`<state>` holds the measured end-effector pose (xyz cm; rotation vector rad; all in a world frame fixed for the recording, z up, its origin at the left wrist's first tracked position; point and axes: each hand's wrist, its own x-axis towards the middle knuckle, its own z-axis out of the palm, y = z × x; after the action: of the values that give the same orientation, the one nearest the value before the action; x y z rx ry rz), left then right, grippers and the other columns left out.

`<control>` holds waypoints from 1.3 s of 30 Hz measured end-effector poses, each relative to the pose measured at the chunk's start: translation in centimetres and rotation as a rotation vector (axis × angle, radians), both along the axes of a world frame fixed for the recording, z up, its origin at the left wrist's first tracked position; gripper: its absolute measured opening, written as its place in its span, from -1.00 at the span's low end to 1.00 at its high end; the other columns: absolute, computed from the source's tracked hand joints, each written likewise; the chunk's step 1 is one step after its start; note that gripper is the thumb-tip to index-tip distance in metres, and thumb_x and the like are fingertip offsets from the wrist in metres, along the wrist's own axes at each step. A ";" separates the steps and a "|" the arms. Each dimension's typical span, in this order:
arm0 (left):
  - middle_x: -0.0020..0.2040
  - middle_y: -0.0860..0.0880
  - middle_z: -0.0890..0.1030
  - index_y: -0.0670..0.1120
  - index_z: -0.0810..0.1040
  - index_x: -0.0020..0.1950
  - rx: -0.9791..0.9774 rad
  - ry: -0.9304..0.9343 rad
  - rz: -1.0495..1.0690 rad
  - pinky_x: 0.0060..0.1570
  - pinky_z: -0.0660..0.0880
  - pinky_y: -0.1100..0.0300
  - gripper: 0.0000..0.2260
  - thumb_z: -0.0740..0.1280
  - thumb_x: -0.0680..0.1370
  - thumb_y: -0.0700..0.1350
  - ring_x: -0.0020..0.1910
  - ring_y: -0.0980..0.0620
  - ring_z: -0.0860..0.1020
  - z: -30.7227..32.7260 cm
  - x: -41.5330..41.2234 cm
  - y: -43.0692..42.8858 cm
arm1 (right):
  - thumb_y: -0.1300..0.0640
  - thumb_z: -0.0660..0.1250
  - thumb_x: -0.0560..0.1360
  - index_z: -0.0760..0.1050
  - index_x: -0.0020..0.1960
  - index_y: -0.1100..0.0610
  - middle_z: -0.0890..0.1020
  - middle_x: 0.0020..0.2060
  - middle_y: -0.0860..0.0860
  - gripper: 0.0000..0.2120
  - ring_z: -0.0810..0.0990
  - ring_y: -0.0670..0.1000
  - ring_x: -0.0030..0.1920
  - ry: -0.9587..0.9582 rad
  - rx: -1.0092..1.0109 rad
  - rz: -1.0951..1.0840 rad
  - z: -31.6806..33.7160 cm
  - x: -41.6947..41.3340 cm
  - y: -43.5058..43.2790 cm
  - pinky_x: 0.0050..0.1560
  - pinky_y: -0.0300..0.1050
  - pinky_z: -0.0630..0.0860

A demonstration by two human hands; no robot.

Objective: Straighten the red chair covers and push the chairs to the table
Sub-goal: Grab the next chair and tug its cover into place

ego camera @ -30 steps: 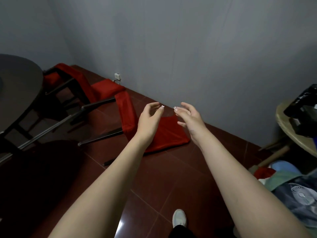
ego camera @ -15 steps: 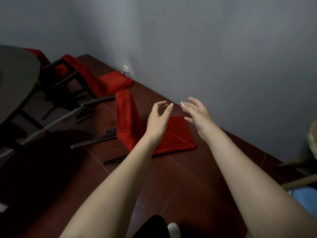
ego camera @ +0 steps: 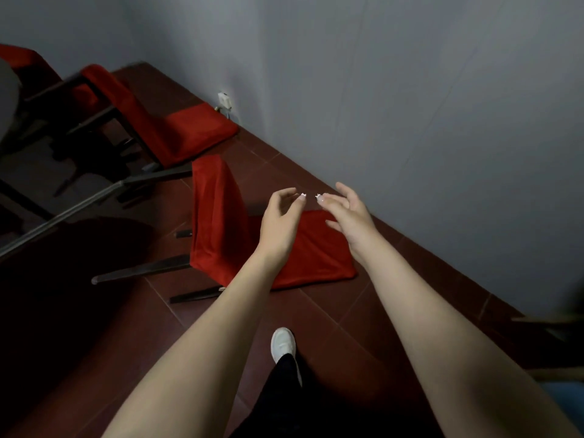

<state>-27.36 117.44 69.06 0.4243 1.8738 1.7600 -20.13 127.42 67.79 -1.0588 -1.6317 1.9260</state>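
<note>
While you stand on the dark red tiled floor (ego camera: 347,311), your left hand (ego camera: 279,222) and right hand (ego camera: 349,216) are raised side by side at the centre of view, in front of the nearer chair (ego camera: 218,216). The fingers (ego camera: 297,200) of both hands are released: loosely curved and grasping nothing, with the tips of the two hands close together but apart.

Nearer chair: tipped over on the floor. Its red cover (ego camera: 316,257) lies partly flat on the tiles and partly stands on edge, and its dark legs (ego camera: 142,270) point toward 9 o'clock.

Second chair (ego camera: 177,134): at 11 o'clock from the nearer one, also tipped over and red-covered, with one end close to the grey wall (ego camera: 410,90).

Table (ego camera: 8,99): only a grey edge shows, at 9 o'clock by the frame border. It is well apart from the nearer chair, with more red fabric (ego camera: 19,55) behind it.

Wall socket (ego camera: 224,99): low on the wall, at 12 o'clock from the second chair.

White shoe (ego camera: 283,343): at 6 o'clock, between your forearms.
</note>
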 end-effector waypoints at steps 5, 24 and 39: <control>0.13 0.04 0.54 -0.05 0.48 0.17 -0.019 -0.040 0.031 0.28 0.41 -0.02 -0.81 0.30 0.57 -0.09 0.18 0.08 0.50 -1.5 -5.3 4.4 | 0.09 0.39 0.48 0.25 0.44 0.07 0.50 0.27 0.03 -0.41 0.50 -0.07 0.20 -0.057 -0.011 0.029 -1.4 -4.9 4.4 0.18 -0.07 0.43; 0.06 0.03 0.54 -0.11 0.42 0.23 -0.076 -0.193 0.116 0.26 0.44 0.04 -0.73 0.32 0.56 -0.09 0.15 0.07 0.53 -17.5 -11.2 12.5 | 0.02 0.39 0.47 0.41 0.24 -0.06 0.59 0.07 -0.16 -0.64 0.54 -0.20 0.09 -0.170 -0.164 0.038 -18.0 -11.1 13.2 0.05 -0.15 0.47; 0.02 -0.04 0.59 -0.17 0.51 0.15 -0.276 -0.381 0.157 0.27 0.44 -0.03 -0.74 0.37 0.52 -0.08 0.08 0.04 0.57 -44.2 -9.1 15.5 | -0.04 0.39 0.47 0.42 0.31 0.06 0.55 0.13 -0.06 -0.54 0.53 -0.04 0.18 -0.357 -0.317 0.041 -45.0 -8.9 15.4 0.12 -0.13 0.48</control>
<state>-36.48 132.95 24.87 -0.1569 1.8661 1.5145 -29.02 142.82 22.78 -1.5824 -1.5601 2.1691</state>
